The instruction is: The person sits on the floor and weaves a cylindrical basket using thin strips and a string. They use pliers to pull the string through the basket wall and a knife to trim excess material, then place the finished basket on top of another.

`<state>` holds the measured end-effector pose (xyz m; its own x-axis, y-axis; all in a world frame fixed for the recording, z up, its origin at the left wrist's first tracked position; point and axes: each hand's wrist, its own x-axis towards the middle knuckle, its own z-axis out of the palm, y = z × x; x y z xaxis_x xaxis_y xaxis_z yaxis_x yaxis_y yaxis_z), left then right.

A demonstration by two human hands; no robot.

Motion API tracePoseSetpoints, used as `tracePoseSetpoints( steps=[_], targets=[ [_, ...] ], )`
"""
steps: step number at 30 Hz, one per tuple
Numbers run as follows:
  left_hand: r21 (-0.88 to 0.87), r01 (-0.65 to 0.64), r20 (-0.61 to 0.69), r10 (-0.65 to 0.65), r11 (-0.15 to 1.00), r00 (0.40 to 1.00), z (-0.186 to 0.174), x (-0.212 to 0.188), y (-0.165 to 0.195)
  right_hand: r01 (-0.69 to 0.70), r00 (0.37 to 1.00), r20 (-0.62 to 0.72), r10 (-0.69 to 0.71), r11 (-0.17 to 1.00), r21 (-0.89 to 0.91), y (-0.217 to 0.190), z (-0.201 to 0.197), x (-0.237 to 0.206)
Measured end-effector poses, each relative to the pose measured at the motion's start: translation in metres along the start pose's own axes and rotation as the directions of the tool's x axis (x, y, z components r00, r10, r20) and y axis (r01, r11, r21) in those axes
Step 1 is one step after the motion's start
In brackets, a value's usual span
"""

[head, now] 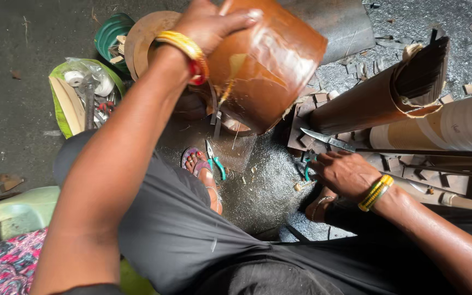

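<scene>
My left hand [210, 23] is raised at the top centre and grips the rim of a shiny brown rolled sheet [266, 65], holding it tilted above the floor. Low at the right, my right hand [344, 172] rests on the ground, its fingers closed around the teal handle of a pair of scissors [323, 143] whose blades point up and left. Both wrists carry yellow bangles. A pair of green-handled pliers [216, 161] lies beside my sandalled foot [200, 169].
Brown and cream rolls [411, 104] lie at the right among small cut scraps. A green bag [86, 95] with tape and tools sits at the left, next to a green ring and a round board [140, 38]. A pale green stool [12, 216] stands at lower left.
</scene>
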<state>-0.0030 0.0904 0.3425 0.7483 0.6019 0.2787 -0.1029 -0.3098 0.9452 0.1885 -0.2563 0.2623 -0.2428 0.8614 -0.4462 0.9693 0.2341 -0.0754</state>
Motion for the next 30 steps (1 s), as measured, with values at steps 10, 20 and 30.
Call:
tracePoseSetpoints(
  steps=[10, 20, 30],
  targets=[
    [0.916, -0.028, 0.096, -0.150, 0.400, 0.984, 0.146, -0.029, -0.163, -0.045, 0.991, 0.120, 0.063, 0.988, -0.147, 0.035, -0.003, 0.015],
    [0.905, -0.096, 0.055, 0.108, 0.415, 0.993, 0.109, -0.021, -0.152, 0.054, 0.946, 0.325, 0.006, 0.983, -0.175, 0.056, -0.017, 0.068],
    [0.902, 0.411, -0.298, -0.500, 0.130, 0.813, -0.031, -0.043, -0.122, 0.035, 0.926, 0.377, 0.023, 0.989, -0.147, 0.046, -0.028, 0.068]
  ],
)
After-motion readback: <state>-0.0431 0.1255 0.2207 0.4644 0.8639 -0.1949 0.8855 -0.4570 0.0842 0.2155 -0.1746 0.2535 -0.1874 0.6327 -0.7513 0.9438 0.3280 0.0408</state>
